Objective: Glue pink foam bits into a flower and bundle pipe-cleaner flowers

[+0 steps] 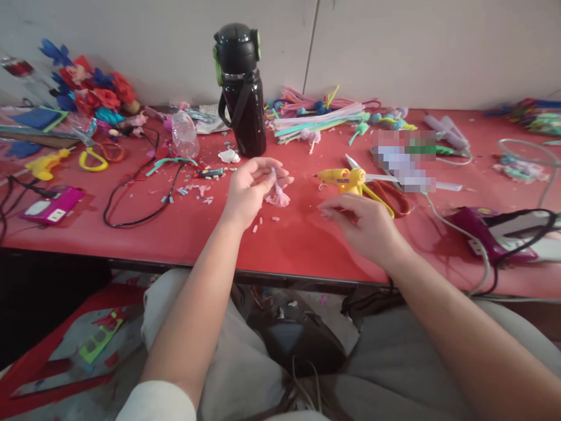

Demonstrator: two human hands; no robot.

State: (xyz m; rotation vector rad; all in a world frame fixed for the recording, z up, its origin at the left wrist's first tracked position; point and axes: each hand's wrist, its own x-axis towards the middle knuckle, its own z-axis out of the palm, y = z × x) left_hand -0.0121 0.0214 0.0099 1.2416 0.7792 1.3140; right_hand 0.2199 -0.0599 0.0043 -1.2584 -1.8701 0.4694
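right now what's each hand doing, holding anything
Left hand: closed, pinching the pink piece in its fingers.
Right hand: loosely open, nothing seen in it, by the glue gun; touching or not, can't tell.

Head-worn. Looks forward and down across lap (245,359) onto red table (284,248); takes in left hand (250,188) and right hand (366,227) at close range, pale wall (394,52) beyond.

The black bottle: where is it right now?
In the head camera's view, the black bottle stands slightly left of centre, toward the back of the red table, just beyond the left hand and left of the pastel sticks.
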